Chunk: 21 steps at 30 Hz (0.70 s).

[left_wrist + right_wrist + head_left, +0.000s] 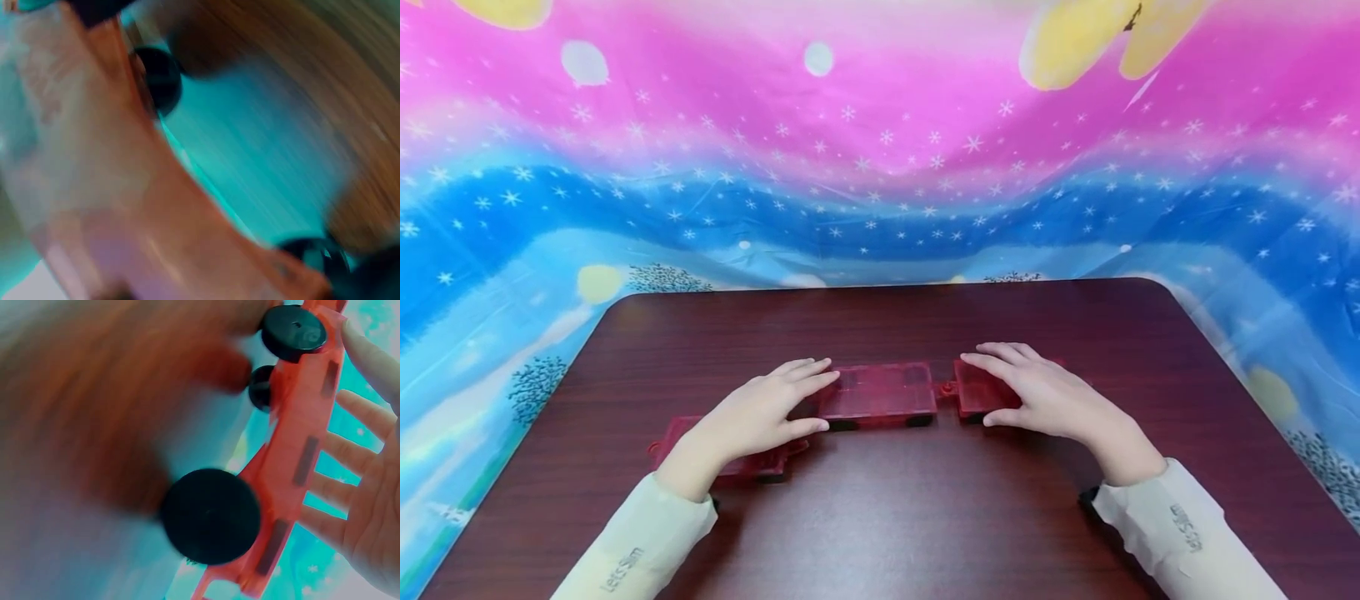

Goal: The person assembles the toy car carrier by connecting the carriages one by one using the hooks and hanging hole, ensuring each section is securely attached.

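Three red see-through toy car bases with black wheels stand on the table. The middle base (880, 392) lies just right of my left hand (767, 412), whose fingertips and thumb reach its left end, fingers extended. Below that hand and forearm, the left base (760, 465) is partly covered. My right hand (1037, 392) extends over the right base (976, 390), thumb by its near edge and fingers toward its far edge. In the right wrist view, straight fingers (350, 453) lie along the side of a base (300, 450). Large black wheels (161, 81) show close up in the left wrist view.
A dark brown wood-grain table (880, 533) carries everything. Behind it hangs a pink and blue cloth (880, 167) with snowflakes. A small red connector (947, 389) sits in the gap between the middle and right bases.
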{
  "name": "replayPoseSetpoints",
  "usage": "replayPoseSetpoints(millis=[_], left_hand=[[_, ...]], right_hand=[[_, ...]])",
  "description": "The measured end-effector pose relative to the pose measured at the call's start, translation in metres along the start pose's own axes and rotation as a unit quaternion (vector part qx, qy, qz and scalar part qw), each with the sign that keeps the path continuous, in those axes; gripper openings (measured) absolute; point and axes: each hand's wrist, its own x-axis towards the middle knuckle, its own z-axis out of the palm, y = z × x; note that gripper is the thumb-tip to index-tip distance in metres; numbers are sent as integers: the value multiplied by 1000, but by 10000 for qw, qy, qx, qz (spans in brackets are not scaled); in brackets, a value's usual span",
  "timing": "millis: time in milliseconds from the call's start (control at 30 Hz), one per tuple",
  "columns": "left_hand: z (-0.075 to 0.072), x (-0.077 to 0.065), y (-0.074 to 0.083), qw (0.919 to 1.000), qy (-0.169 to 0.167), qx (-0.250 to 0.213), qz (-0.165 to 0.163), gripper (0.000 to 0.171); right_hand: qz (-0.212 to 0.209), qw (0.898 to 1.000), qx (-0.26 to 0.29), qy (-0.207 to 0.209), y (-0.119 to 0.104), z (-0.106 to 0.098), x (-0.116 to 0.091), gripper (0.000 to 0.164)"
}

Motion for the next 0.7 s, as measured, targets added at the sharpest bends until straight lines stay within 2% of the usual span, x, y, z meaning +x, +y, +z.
replayPoseSetpoints(millis=[133, 367, 700], left_hand=[[-4, -12, -10, 9997, 146, -124, -115, 69], [-12, -37, -22, 9971, 204, -416, -609, 70], [-10, -63, -28, 9961, 103, -456, -746, 74]], right_hand=[[-72, 9999, 110, 3, -9, -4, 9, 86], [-321, 9992, 237, 11, -29, -5, 30, 86], [-532, 9976, 342, -274, -56, 1, 58, 81]])
